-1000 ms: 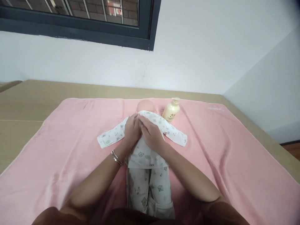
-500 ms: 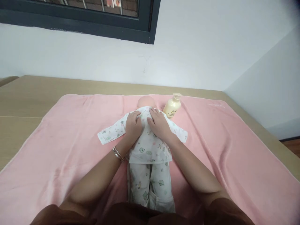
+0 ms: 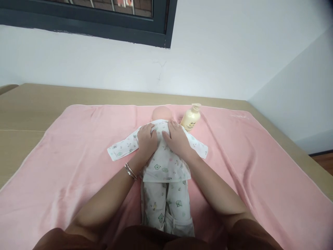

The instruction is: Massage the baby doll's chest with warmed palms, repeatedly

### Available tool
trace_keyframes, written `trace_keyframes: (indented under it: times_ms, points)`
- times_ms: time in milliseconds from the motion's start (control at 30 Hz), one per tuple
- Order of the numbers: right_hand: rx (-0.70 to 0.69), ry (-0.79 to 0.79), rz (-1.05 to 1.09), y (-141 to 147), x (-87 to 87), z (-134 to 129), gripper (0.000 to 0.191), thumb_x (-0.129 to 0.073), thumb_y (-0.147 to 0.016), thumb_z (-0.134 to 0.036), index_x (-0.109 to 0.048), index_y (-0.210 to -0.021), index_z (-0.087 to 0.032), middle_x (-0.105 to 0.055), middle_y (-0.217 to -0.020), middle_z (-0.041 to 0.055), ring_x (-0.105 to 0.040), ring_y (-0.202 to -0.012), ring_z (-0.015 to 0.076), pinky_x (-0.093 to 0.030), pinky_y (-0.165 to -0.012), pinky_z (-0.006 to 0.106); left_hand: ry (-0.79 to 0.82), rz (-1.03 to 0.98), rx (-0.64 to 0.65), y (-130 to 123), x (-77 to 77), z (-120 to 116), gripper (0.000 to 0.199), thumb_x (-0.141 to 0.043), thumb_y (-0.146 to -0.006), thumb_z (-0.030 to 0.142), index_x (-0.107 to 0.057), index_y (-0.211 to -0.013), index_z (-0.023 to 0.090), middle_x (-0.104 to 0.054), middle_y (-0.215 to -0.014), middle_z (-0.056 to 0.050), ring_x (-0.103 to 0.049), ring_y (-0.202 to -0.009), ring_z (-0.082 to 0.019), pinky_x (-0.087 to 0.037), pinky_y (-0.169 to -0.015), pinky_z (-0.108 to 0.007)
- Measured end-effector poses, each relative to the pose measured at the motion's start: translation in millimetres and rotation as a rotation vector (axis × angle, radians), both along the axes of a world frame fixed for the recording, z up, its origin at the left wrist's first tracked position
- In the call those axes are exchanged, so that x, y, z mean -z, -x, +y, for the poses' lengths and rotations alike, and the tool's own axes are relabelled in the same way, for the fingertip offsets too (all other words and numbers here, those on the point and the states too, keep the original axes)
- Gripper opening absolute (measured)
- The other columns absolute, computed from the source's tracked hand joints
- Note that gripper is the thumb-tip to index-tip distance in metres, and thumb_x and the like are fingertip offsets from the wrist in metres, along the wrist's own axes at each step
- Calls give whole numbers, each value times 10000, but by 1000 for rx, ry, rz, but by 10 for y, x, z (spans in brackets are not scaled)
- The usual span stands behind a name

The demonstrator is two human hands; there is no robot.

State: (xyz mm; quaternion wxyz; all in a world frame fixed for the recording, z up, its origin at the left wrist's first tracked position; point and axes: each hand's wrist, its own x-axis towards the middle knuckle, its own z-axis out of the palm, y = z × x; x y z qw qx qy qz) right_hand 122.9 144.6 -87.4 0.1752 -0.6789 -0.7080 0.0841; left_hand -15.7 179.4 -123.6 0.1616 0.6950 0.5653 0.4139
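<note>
A baby doll (image 3: 161,113) lies on a pink blanket (image 3: 85,146), its head toward the wall. It wears a white printed top (image 3: 166,166) and matching trousers (image 3: 178,199), with both sleeves spread outward. My left hand (image 3: 147,139) rests on the left shoulder and upper part of the top, fingers laid over the cloth and thumb apart. On the other shoulder, my right hand (image 3: 178,139) lies flat with its thumb spread inward. Neither hand grips anything. Just beyond my right hand stands a cream pump bottle (image 3: 190,118), slightly tilted in view.
The blanket covers most of a wooden table (image 3: 52,95), which meets a white wall (image 3: 117,69) at the back. A dark window frame (image 3: 145,36) is set above it. Folds run through the blanket on the right.
Both hands stay on the doll's shoulders. My fingers have shifted slightly outward, showing a little more of the top's neckline between them.
</note>
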Motion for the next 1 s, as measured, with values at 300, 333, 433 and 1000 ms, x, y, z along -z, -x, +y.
trace_keyframes:
  times_ms: [300, 333, 433, 1000]
  points:
    - [-214, -87, -50, 228, -4, -228, 533, -290, -1006, -228, -438, -1486, -50, -351, -1608, 149, -265, -1531, 285, -195, -1274, 497, 19, 45, -1, 10, -24, 12, 374, -392, -897, 233, -669, -1136, 160, -712, -1214, -122, -615, -1178, -273, -443, -1087, -475]
    - [-189, -73, -14, 162, 0, -154, 536, -292, -1014, -259, -437, -1487, -55, -355, -1607, 144, -276, -1528, 278, -209, -1273, 489, 13, 48, 0, 9, -21, 10, 375, -396, -897, 231, -665, -1147, 157, -708, -1224, -123, -608, -1198, -272, -435, -1099, -475]
    - [-62, -26, 56, -5, 18, 38, 596, -337, -1017, -348, -372, -1514, -20, -351, -1603, 176, -306, -1514, 288, -257, -1260, 467, -7, 59, 14, 3, -9, 2, 373, -403, -903, 235, -662, -1157, 148, -703, -1241, -126, -600, -1222, -273, -425, -1117, -479]
    - [-43, -38, 64, 66, -2, 21, 568, -333, -984, -264, -399, -1508, -54, -365, -1606, 131, -284, -1516, 308, -239, -1257, 497, -79, 446, 81, -95, -142, -221, 450, -304, -978, 184, -541, -1322, 15, -589, -1384, -239, -502, -1370, -321, -366, -1183, -504]
